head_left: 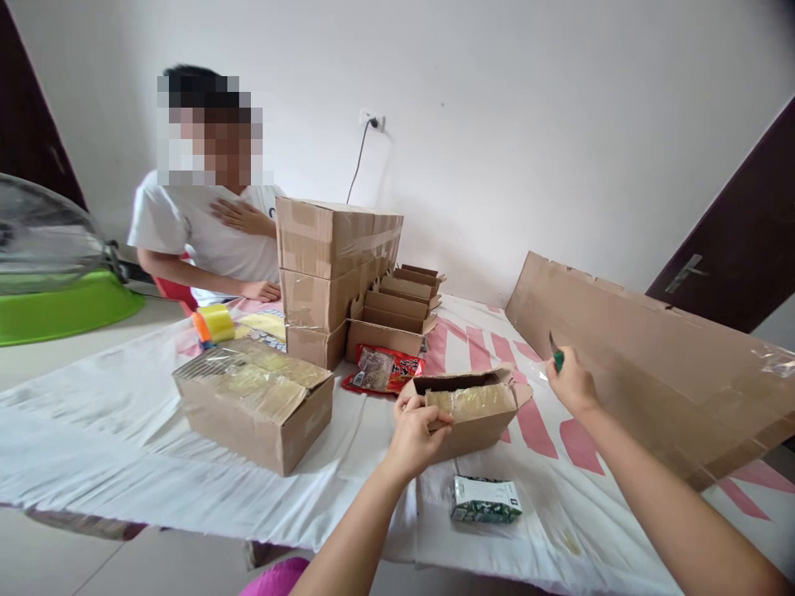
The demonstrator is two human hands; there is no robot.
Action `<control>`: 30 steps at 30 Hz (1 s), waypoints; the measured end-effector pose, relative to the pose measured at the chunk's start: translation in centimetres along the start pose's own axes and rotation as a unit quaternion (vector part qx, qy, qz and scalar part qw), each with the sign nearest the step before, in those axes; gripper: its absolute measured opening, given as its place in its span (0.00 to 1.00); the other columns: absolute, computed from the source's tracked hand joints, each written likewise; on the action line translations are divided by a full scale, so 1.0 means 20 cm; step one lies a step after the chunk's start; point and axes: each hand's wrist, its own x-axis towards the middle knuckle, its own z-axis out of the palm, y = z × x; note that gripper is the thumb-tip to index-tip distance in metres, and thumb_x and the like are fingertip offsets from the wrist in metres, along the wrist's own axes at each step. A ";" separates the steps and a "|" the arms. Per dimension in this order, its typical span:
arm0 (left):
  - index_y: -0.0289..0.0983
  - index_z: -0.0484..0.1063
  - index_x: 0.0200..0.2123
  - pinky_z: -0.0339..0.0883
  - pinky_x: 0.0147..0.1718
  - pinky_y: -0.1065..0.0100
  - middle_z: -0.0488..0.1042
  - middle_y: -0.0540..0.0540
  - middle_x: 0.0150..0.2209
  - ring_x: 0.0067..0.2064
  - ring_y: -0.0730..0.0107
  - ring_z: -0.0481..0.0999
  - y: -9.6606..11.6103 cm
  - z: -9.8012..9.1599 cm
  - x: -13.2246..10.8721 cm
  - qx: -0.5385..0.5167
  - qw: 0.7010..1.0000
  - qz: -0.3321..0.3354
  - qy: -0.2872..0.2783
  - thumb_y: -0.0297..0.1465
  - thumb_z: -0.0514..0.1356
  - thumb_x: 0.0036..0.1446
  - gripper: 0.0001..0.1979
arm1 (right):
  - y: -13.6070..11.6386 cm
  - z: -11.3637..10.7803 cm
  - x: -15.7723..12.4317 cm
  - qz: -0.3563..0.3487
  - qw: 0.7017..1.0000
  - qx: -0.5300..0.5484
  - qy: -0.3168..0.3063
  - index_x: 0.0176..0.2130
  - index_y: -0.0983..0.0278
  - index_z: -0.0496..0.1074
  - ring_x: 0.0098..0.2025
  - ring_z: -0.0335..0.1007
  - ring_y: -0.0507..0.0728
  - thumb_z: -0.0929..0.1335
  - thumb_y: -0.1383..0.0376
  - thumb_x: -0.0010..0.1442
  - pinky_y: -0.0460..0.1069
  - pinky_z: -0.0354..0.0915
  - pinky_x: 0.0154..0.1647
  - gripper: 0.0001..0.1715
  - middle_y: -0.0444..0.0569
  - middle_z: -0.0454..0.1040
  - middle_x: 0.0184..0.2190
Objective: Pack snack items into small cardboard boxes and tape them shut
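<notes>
My left hand [415, 432] grips the near edge of a small cardboard box [478, 414] on the table, its top partly open and its flap covered in clear tape. My right hand [572, 384] is raised just right of that box and holds a small green-handled cutter [556, 354], blade up. A small green-and-white packet [485, 499] lies on the cloth in front of the box. A red snack packet [383, 370] lies just behind the box.
A taped cardboard box [261, 401] sits to the left. A stack of sealed boxes [332, 273] and open cartons [397, 310] stands behind. A large flat cardboard [652, 364] leans at right. A yellow tape roll [214, 323] and a fan [50, 257] are at left. A person in a white shirt [204, 240] sits opposite.
</notes>
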 end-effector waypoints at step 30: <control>0.45 0.76 0.34 0.43 0.58 0.49 0.78 0.51 0.34 0.49 0.59 0.67 0.00 0.04 0.01 0.029 0.999 0.020 -0.011 0.27 0.62 0.50 0.08 | 0.09 -0.05 -0.84 -0.138 0.962 0.122 -0.199 0.55 0.61 0.61 0.49 0.73 0.63 0.58 0.54 0.64 0.58 0.69 0.44 0.23 0.56 0.73 0.51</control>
